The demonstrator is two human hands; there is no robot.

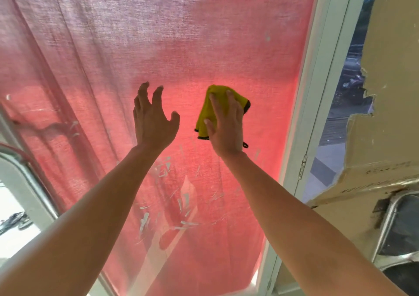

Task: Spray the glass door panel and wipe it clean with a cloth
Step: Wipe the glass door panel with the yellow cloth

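My right hand [226, 125] presses the yellow cloth [217, 105] flat-fingered on the glass door panel [181, 46]; my left hand [152, 121] hovers, fingers spread, holding nothing.

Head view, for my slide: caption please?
Right hand presses a yellow dark-edged cloth against the smeared glass door panel; left hand open beside it.

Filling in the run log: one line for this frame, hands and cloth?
phase: wipe | right hand: flat, presses yellow cloth on glass panel | left hand: open, holds nothing | white streaks: lower panel
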